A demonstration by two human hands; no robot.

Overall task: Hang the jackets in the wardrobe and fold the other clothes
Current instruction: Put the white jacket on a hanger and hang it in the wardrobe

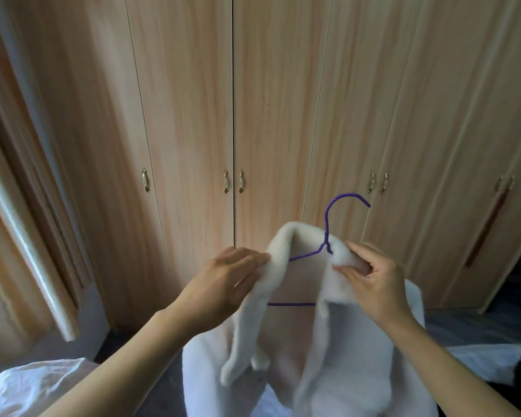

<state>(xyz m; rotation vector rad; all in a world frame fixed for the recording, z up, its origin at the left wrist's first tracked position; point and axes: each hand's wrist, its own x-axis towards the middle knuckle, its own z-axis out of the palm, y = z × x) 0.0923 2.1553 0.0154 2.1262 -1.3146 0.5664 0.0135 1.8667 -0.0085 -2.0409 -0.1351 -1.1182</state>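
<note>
A white fleecy jacket (331,350) hangs in front of me on a purple wire hanger (327,227), whose hook points up and to the right. My left hand (226,284) holds the left side of the collar, fingers lying along the fleece. My right hand (373,281) pinches the right side of the collar just beside the hanger's neck. The jacket's front is open and its lower part drops out of view. Behind it stand the closed wooden wardrobe doors (193,115).
Several wardrobe doors have small brass handles (225,181) at mid height. A curtain (21,212) hangs at the left. White bedding (33,386) lies at the lower left, and more white and dark cloth (494,365) at the lower right.
</note>
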